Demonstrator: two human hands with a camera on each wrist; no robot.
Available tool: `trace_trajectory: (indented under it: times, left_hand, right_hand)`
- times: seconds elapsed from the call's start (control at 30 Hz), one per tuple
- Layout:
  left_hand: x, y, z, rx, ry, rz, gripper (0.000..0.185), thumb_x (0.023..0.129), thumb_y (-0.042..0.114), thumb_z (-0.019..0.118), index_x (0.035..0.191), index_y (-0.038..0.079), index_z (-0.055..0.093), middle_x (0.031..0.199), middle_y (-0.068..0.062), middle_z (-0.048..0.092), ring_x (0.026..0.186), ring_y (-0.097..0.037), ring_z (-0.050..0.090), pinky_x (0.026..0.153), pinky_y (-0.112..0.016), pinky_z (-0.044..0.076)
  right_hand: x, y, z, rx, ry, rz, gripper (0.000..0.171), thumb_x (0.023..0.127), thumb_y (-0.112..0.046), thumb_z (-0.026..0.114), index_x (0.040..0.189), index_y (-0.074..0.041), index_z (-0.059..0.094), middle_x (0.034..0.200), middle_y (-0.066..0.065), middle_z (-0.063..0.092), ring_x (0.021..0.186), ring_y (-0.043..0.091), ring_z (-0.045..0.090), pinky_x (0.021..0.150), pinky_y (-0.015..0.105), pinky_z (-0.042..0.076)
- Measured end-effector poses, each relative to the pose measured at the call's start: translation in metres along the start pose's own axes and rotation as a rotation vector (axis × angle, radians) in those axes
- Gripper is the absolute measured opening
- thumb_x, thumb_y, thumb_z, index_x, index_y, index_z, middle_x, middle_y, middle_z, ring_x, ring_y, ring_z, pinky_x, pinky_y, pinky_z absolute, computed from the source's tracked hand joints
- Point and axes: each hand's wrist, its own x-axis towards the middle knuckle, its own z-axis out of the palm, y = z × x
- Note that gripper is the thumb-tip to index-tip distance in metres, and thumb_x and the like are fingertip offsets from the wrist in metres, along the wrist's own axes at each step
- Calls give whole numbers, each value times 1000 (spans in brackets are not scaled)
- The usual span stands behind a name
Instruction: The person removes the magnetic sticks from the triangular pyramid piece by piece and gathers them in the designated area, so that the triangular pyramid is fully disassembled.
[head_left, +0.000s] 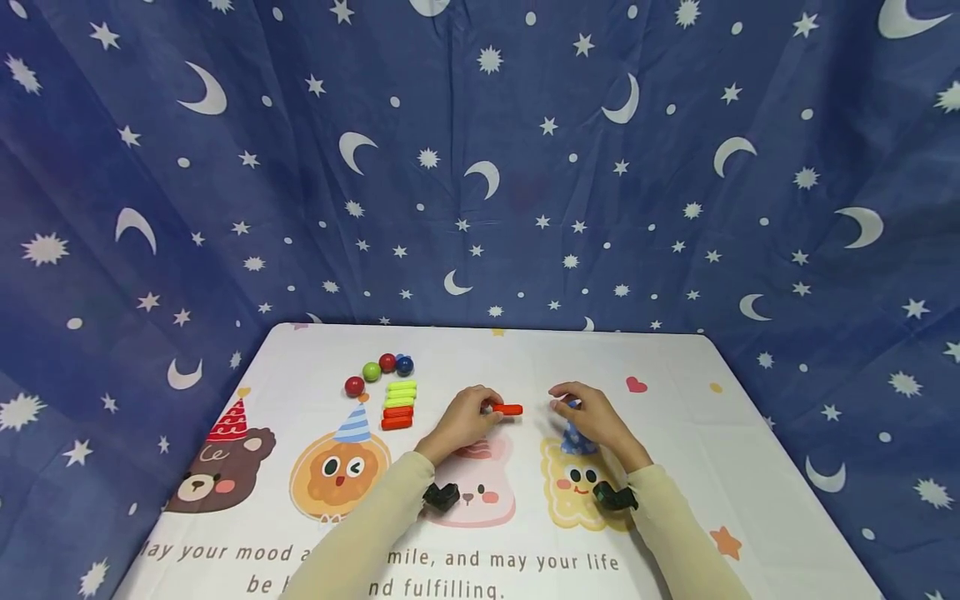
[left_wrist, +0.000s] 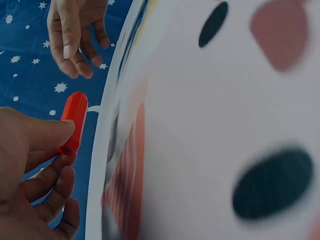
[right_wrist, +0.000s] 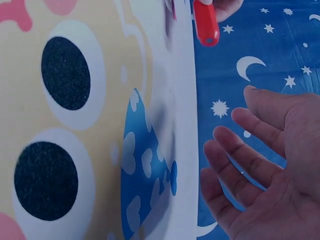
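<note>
My left hand (head_left: 468,417) pinches one end of a short red stick (head_left: 509,409) just above the table's middle; in the left wrist view the red stick (left_wrist: 73,122) sits between thumb and fingers. My right hand (head_left: 588,415) hovers a little to the right of the stick with relaxed fingers and holds nothing; the right wrist view shows its fingers (right_wrist: 245,160) spread, with the red stick (right_wrist: 206,22) beyond them. Left of my hands lie a small pile of green sticks (head_left: 401,392) and red sticks (head_left: 397,417), with several coloured balls (head_left: 379,372) in an arc behind.
The table (head_left: 675,433) wears a white cloth printed with cartoon faces and text. A blue curtain (head_left: 480,167) with stars and moons hangs behind and round the sides. Black wrist cameras (head_left: 441,496) sit on both sleeves.
</note>
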Motion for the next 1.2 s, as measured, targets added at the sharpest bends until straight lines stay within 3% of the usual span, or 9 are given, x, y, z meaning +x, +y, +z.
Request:
trace_trajectory:
  times: [0.33, 0.77, 1.2]
  left_hand:
    - [-22, -7, -25, -1, 18, -41, 18, 88, 16, 73, 106, 15, 71, 100, 0, 66, 96, -20, 57, 88, -37, 48]
    - [-56, -23, -49, 50, 89, -73, 17, 87, 16, 74, 103, 18, 70, 101, 4, 66, 97, -16, 57, 90, -39, 48]
    - [-83, -38, -72, 101, 133, -122, 17, 85, 15, 76, 101, 18, 70, 100, 2, 65, 91, -19, 55, 83, -36, 47]
  right_hand:
    - [-1, -3, 0, -1, -4, -4, 28, 94, -28, 67, 120, -17, 67, 109, 4, 69, 93, 21, 63, 84, 37, 53]
    - [-1, -5, 3, 6, -6, -34, 26, 94, -27, 67, 118, -16, 67, 108, 3, 70, 93, 19, 64, 87, 38, 53]
    - [1, -8, 4, 12, -13, -65, 27, 94, -24, 67, 119, -13, 67, 108, 4, 70, 94, 19, 64, 86, 38, 53]
